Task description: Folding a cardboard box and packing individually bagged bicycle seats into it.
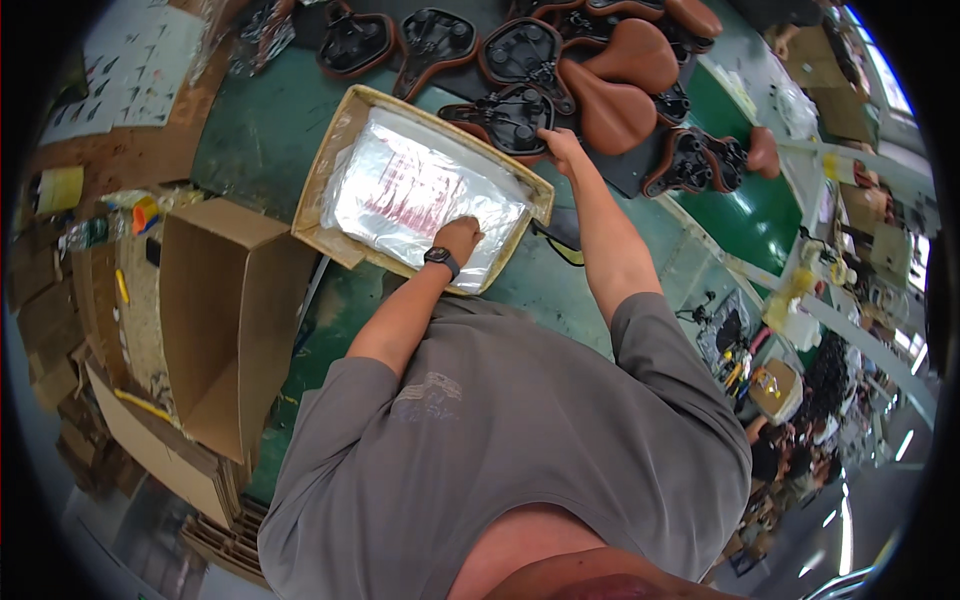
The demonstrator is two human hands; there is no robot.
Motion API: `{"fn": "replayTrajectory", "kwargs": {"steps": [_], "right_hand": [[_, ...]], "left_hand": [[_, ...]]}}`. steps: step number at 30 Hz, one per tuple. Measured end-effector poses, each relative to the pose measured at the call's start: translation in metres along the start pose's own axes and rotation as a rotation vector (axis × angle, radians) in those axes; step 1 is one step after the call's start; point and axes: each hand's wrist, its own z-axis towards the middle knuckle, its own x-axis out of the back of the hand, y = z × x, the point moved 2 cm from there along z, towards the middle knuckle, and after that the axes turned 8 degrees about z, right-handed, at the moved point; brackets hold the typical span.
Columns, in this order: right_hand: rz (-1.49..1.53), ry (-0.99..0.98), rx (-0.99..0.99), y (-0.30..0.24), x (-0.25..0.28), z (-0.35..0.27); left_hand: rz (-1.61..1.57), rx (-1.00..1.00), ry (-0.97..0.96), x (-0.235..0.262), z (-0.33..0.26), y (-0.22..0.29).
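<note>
One brown-edged saddle (515,118), black underside up, gripping by its wide end with the right hand (562,148), just beside the cardboard box (334,145). Resting with the left hand (458,240), bent-fingered, on shiny plastic bags (400,185) inside; cannot tell whether pinching any.

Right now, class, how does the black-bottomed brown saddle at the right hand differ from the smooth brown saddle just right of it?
The black-bottomed saddle lies underside up; the smooth saddle lies top up. The black-bottomed saddle's nose points left, the smooth saddle's upper-left. Both have brown covers.
</note>
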Motion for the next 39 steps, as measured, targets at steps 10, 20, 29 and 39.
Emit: {"fn": "replayTrajectory", "kwargs": {"steps": [10, 20, 29, 39], "right_hand": [[-0.803, 0.886, 0.723, -0.039, 0.045, -0.363], [-0.213, 0.642, 0.255, 0.200, 0.070, -0.354], [0.878, 0.853, 0.398, 0.294, -0.080, -0.372], [-0.377, 0.895, 0.090, 0.293, -0.090, -0.369]], "left_hand": [[0.083, -0.094, 0.004, 0.027, 0.009, -0.042], [0.103, -0.193, -0.303, 0.025, 0.042, 0.007], [-0.110, -0.165, -0.253, 0.058, 0.047, -0.024], [-0.233, -0.346, -0.207, 0.111, 0.045, -0.055]]}}
